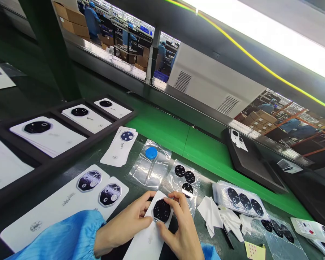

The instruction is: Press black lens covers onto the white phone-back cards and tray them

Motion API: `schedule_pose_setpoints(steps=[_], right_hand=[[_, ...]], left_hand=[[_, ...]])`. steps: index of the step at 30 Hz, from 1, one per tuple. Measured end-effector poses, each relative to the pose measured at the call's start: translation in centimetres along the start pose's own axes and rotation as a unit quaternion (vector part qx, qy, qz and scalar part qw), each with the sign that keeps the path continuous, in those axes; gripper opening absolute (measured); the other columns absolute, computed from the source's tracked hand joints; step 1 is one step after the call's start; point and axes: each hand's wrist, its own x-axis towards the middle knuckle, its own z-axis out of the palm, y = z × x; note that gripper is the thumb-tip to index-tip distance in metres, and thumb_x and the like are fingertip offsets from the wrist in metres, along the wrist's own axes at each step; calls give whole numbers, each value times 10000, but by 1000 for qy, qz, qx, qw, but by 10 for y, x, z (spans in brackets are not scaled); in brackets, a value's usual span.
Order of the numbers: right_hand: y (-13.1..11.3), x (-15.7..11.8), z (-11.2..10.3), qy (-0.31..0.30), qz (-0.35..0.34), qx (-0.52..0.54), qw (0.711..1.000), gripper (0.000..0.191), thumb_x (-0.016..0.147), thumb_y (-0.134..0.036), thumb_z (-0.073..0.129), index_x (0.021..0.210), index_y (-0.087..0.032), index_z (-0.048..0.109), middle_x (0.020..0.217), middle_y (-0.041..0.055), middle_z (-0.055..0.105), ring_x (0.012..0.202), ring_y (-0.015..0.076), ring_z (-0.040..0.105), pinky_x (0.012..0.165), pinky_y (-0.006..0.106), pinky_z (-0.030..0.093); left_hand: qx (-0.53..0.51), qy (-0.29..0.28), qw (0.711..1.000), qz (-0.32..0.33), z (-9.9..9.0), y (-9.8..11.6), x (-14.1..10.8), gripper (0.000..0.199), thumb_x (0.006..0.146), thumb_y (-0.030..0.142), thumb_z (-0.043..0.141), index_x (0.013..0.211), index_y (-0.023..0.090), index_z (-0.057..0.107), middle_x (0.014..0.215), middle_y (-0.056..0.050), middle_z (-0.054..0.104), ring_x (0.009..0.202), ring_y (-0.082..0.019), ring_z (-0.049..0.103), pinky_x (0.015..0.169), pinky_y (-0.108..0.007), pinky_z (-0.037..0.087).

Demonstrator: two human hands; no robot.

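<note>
A white phone back panel lies tilted in front of me, with a black octagonal camera lens plate at its upper end. My left hand grips the panel by its left edge, thumb on top and fingers curled behind. My right hand is closed around the lens plate, fingers at its upper right edge and thumb at its lower edge. Just beyond, loose black lens plates rest on a clear plastic bag. Larger white panels with dark lens plates lie to the left of my hands.
A black divided tray holds white panels at left. Stacked panels and a bag with a blue disc lie nearby. At right are bagged lens plates, crumpled white cloths, a yellow note and a dark tray.
</note>
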Motion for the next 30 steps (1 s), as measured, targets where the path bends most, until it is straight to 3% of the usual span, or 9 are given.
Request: schedule_pose_setpoints(steps=[5,13,17,22,24,27,30], right_hand=[[-1,2,-2,0,-8,13,1000,517,681,-27,614,1145,-233,514,1097,82,544,1022,234,595,860,353,545],[2,0,-4,15,-5,-10,1000,460,725,-109,716,1132,-272,576,942,32,560,804,195,630,659,289,578],[3,-2,-2,32,-9,-10,999,426,748,-159,743,1134,-261,593,900,26,548,760,181,616,614,276,572],[0,-2,1,47,-13,4,999,376,778,-281,739,1132,-233,620,870,33,555,709,176,602,559,273,564],[-2,-1,4,61,-12,9,998,368,791,-322,724,1134,-234,621,848,29,552,688,173,591,546,272,559],[-4,-1,7,75,-10,6,997,384,808,-375,701,1154,-236,612,809,17,541,656,163,577,552,267,555],[-5,-1,9,77,-10,5,997,420,813,-421,681,1181,-237,598,790,10,538,637,158,570,561,262,552]], left_hand=[[10,1,1000,-2,0,1,0,561,682,194,554,1231,208,440,914,-10,666,728,-151,589,598,-223,385],[49,-13,999,-14,-1,2,-2,587,731,205,525,1305,231,404,1069,-25,658,849,-179,617,663,-247,431],[125,-5,992,-7,-3,3,-4,619,768,151,460,1371,252,363,1234,-26,614,1074,-226,580,851,-311,441],[213,54,974,-47,0,5,-9,551,901,302,408,1435,220,300,1495,-51,375,1384,-261,290,1106,-365,229],[222,75,971,-48,2,4,-10,508,927,399,375,1403,223,345,1460,-61,423,1388,-277,281,1104,-381,225],[237,75,968,-12,4,3,-10,387,931,429,350,1259,262,471,1232,-59,616,1253,-307,459,992,-386,353],[252,72,965,12,3,1,-9,320,925,421,357,1171,276,502,1112,-42,662,1156,-302,532,925,-368,396]])
